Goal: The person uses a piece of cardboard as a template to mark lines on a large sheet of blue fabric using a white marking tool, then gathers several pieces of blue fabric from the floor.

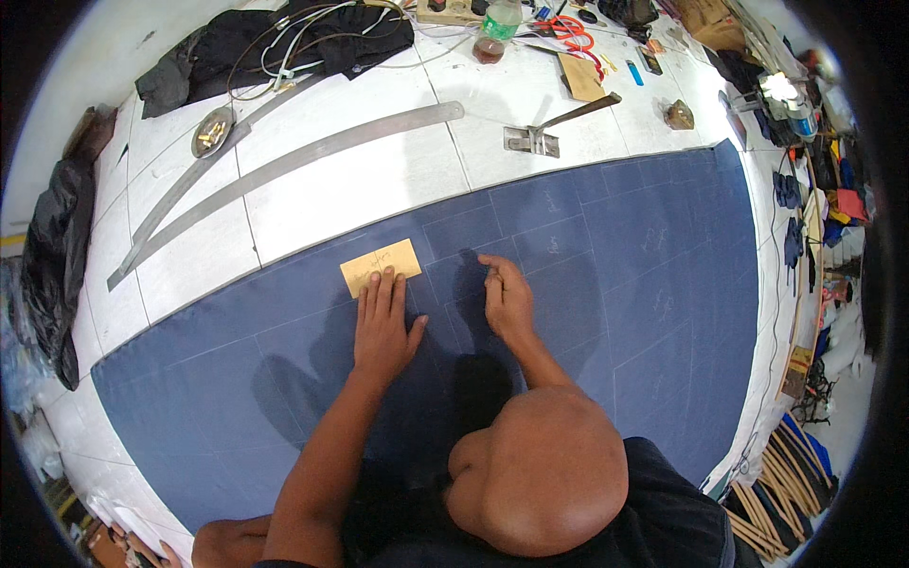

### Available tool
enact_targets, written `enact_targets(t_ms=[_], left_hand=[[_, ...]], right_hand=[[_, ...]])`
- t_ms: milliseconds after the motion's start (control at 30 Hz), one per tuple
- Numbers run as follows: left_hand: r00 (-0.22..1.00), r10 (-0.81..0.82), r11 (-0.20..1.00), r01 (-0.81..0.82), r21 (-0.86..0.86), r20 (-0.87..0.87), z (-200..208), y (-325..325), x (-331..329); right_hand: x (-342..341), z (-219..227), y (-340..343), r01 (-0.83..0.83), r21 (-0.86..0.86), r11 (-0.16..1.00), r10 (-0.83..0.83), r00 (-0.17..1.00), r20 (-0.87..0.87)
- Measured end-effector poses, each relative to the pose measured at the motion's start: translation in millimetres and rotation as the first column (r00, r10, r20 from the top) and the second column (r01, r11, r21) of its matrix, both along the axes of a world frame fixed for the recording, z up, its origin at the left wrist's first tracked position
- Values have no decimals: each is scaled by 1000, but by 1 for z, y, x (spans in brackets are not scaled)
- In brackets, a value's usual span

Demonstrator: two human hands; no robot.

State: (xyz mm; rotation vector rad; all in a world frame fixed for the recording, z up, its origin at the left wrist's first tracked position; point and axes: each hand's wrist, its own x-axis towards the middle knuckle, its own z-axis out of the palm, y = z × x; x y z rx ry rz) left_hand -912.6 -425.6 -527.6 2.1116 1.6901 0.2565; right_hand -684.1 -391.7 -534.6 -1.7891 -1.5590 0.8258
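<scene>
A large sheet of dark blue cloth (663,227) lies spread out, marked with thin pale lines that form panels, some with faint handwriting. On it rests a tan rectangular card (393,257) with writing. My left hand (382,327) presses flat on the card's lower edge, fingers stretched out and thumb apart. Just right of the card, my right hand (507,295) hovers over or touches the cloth, its fingers curled in a pinch. Whatever is in that pinch is too small or hidden to make out.
Beyond the cloth lie a long curved metal ruler (312,156), a metal dish (213,133), a metal tool with a long handle (535,140), a brownish lump (679,115), a bottle (497,33) and orange-handled scissors (568,33). Black fabric (275,47) lies at far left; wooden sticks (776,483) at right.
</scene>
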Motion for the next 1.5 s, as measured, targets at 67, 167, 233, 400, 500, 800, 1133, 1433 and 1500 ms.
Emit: enact_targets(t_ms=[67,167,233,400,500,800,1133,1433,1500], left_hand=[[1000,-14,1000,13,-11,-19,-2,3,-2],[999,-27,999,27,-23,-22,-2,10,1],[999,-34,999,33,-36,-23,-1,14,6],[999,-30,999,29,-17,-19,-3,16,12],[999,-23,999,21,-42,-34,-4,17,15],[953,153,972,-193,133,262,-13,29,-13],[975,220,936,-223,272,43,-15,40,-68],[972,219,935,-234,267,85,-17,41,-70],[974,212,940,-226,255,79,-16,39,-71]], right_hand=[[-10,7,6,-59,-42,997,60,998,29],[-18,6,11,-82,-48,995,86,993,79],[-19,4,14,-91,-7,996,92,989,113],[-23,10,25,-215,36,976,204,957,205],[-28,14,37,-263,29,964,246,930,272],[-45,3,66,-376,21,927,357,895,269],[-43,-4,70,-317,-37,948,318,932,173],[-42,10,79,-292,-255,922,327,938,111],[-43,9,77,-277,-235,932,307,946,101]])
